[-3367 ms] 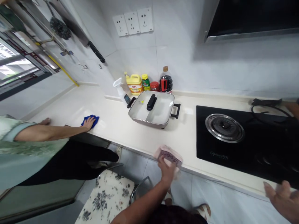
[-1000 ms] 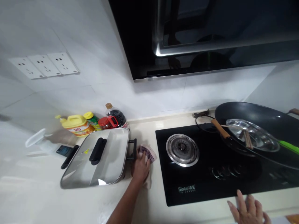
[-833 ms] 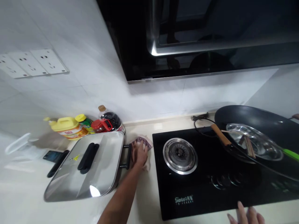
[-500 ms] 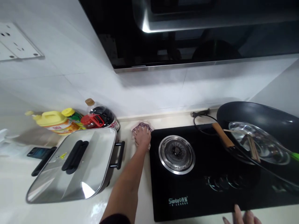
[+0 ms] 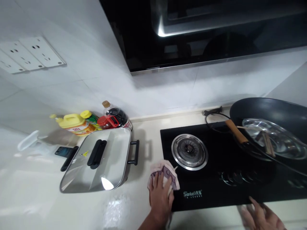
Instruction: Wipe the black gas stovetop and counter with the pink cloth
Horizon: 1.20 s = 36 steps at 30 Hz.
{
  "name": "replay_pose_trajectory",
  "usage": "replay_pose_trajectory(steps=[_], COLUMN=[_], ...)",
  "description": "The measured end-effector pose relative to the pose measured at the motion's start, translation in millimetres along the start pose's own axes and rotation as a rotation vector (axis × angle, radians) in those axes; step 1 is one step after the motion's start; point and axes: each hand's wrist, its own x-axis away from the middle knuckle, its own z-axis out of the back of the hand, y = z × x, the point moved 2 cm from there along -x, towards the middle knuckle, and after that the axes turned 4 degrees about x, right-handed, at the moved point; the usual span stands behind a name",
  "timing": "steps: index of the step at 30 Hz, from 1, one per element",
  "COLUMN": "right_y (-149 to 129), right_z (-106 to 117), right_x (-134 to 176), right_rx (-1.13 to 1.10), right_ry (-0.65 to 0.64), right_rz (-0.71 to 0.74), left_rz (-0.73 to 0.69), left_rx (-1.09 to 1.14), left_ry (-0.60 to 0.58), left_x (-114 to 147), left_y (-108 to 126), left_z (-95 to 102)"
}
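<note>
Pulled from near the back wall (image 5: 153,102), the pink cloth (image 5: 165,166) straddles the left edge of the hob (image 5: 214,153), held under the slightly bent, parted fingers of the left hand (image 5: 160,198), the loosely spread right hand (image 5: 262,216) apparently empty, wiping seemingly unfinished.

Pale pink fabric cloth (image 5: 166,166): we see a purple printed pattern.
Black rectangular glass hob (image 5: 208,183): we read pale lettering (image 5: 192,194).
Round metal burner (image 5: 189,148): we see silver around dark.
Rectangular glass lid (image 5: 113,150): we note a black grip (image 5: 97,154), yellow mark (image 5: 85,153).
Yellow plastic jug (image 5: 71,120): we find an orange-and-white label (image 5: 82,128).
</note>
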Motion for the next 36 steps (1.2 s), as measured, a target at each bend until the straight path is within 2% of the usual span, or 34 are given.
replay_pose_trajectory(steps=[2, 5, 7, 9, 13, 18, 22, 25, 28, 30, 32, 34, 36], right_y=[-12.2, -47.9, -74.3, -94.0, -105.8, -100.4, -100.1, -100.4, -101.5, -102.9, -104.3, -105.4, -106.2], right_z=[0.3, -11.2, -23.5, -34.3, -43.1, -43.4, -47.2, -47.5, -44.0, -41.3, -39.2, -37.9, -37.2], right_x=[-6.2, -9.5, -8.0, -6.2, -4.7, -5.2, -6.4, -7.0, -6.7, -6.2, -5.6, -5.3, -5.3], right_rx=[-0.003, -0.04, -0.022, 0.044, 0.132, 0.126, 0.122, 0.133, 0.144, 0.153, 0.162, 0.159, 0.146], right_ry=[0.058, 0.191, 0.299, 0.386, 0.427, 0.417, 0.425, 0.435, 0.437, 0.423, 0.405, 0.398, 0.397], right_rz=[0.051, 0.324, 0.445, 0.465, 0.467, 0.451, 0.452, 0.461, 0.468, 0.465, 0.457, 0.444, 0.434], left_rz=[-0.115, -0.294, -0.333, -0.311, -0.194, -0.083, 0.015, 0.029, 0.026, 0.023, 0.0, -0.045, -0.095], left_rx=[-0.026, -0.062, -0.079, -0.097, -0.171, -0.281, -0.345, -0.348, -0.35, -0.355, -0.362, -0.366, -0.372], left_ry=[0.013, 0.184, 0.283, 0.296, 0.177, 0.054, 0.028, 0.031, 0.019, 0.015, 0.007, -0.011, -0.029], left_x=[25.8, 43.9, 41.9, 28.0, -33.0, -144.3, -220.1, -260.2, -285.0, -290.1, -282.1, -258.3, -218.8], left_y=[-5.7, -10.7, -10.8, -8.4, 0.0, 7.0, 5.8, 4.9, 7.5, 12.9, 21.6, 31.8, 39.9], left_z=[-4.3, -8.0, -9.5, -8.9, 3.7, 26.7, 35.1, 38.3, 39.9, 38.5, 34.1, 27.1, 18.8])
